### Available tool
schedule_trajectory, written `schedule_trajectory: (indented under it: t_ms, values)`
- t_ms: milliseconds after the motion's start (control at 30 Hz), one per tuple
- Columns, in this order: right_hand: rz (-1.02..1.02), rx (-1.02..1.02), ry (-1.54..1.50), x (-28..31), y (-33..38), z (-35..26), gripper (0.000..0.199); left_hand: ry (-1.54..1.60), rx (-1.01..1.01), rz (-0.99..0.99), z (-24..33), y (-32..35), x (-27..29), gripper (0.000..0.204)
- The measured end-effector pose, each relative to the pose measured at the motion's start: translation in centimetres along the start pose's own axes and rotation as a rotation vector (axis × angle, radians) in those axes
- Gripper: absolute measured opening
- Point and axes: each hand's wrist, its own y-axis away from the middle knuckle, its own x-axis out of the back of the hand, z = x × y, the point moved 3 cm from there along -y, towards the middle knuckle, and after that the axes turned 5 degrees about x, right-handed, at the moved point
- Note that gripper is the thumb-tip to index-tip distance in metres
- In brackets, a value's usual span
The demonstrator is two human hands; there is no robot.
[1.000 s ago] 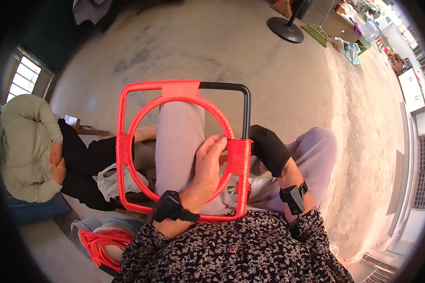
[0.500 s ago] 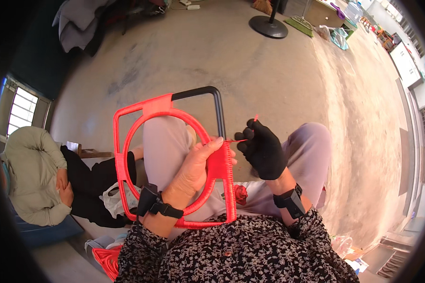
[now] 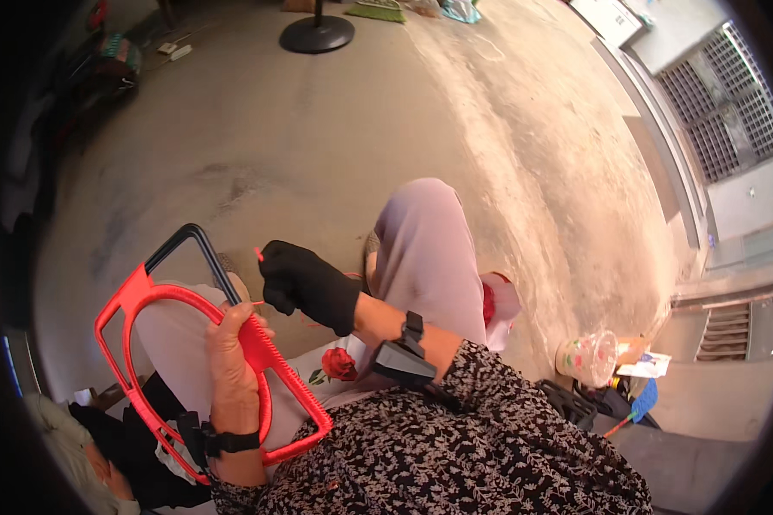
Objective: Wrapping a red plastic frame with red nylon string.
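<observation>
My bare left hand (image 3: 234,369) grips the near side of a rectangular frame (image 3: 260,345) with a round ring inside it. Most of the frame is wrapped in glossy red cord, while the far corner (image 3: 173,245) is bare black. The thumb presses where the wrapping meets the black bar. Just right of it, my right hand (image 3: 311,286) in a black glove is closed on a thin red cord (image 3: 260,303). The cord runs short from the frame to the gloved fingers, and a bit of it pokes out above them.
A cloth printed with a red rose (image 3: 339,364) lies on my lap. Another person (image 3: 60,446) sits at the lower left. A clear plastic tub (image 3: 586,359) stands at the right. A round black stand base (image 3: 316,34) rests on the far floor.
My view has swung to the right, so hands and frame now appear farther left. The gloved fingers have curled tighter, and my right forearm reaches across more. The left hand keeps its hold.
</observation>
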Motion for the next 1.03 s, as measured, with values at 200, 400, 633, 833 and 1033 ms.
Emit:
schedule_trajectory:
  t_ms: [200,400,633,833,1033]
  values:
    - [-0.001,0.012,0.123,1.8,-0.4,0.8,0.014,-0.037,-0.008,0.028,0.2,0.7,-0.4,0.019]
    - [0.250,-0.140,0.421,4.4,0.9,-0.9,0.031,0.098,-0.050,-0.106,1.3,-0.2,0.8,0.021]
    - [0.329,-0.198,1.233,6.8,2.0,-0.5,0.027,0.057,-0.063,-0.087,1.5,0.2,1.0,0.028]
    - [0.174,0.068,1.365,2.5,3.4,-3.4,0.028,0.059,-0.072,-0.042,0.8,-0.9,2.5,0.022]
    - [0.596,0.425,0.847,2.9,11.6,-12.7,0.019,0.096,-0.033,-0.135,0.7,-2.8,2.6,0.024]
